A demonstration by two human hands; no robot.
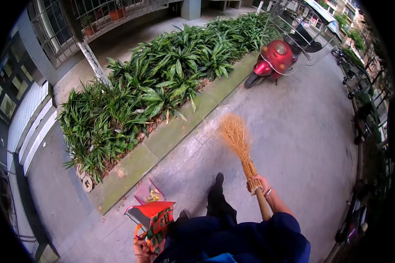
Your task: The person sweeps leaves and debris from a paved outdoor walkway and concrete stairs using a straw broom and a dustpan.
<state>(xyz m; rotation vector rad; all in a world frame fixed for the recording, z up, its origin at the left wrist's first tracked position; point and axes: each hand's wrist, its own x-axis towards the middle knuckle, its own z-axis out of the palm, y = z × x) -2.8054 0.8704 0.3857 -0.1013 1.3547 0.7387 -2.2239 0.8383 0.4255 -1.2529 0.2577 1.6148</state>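
Observation:
My right hand (262, 184) grips a straw broom (247, 164) at the binding where the bristles meet the wooden handle. The bristle head fans out, slightly blurred, over the pavement ahead. Low at the left, my left hand (142, 248) is closed around the orange strap (138, 230) of a red and green printed bag (159, 223). That bag gapes, showing a grey inside. Just beyond it is a translucent pink plastic bag (148, 190) with something yellow in it; whether it is held or rests on the ground, I cannot tell.
A raised mossy curb (151, 156) borders a bed of leafy plants (181, 62). Ahead on the right a red scooter (276, 57) with a clear rain cover is parked. White steps (41, 128) rise at the left; more parked two-wheelers (362, 121) line the right edge.

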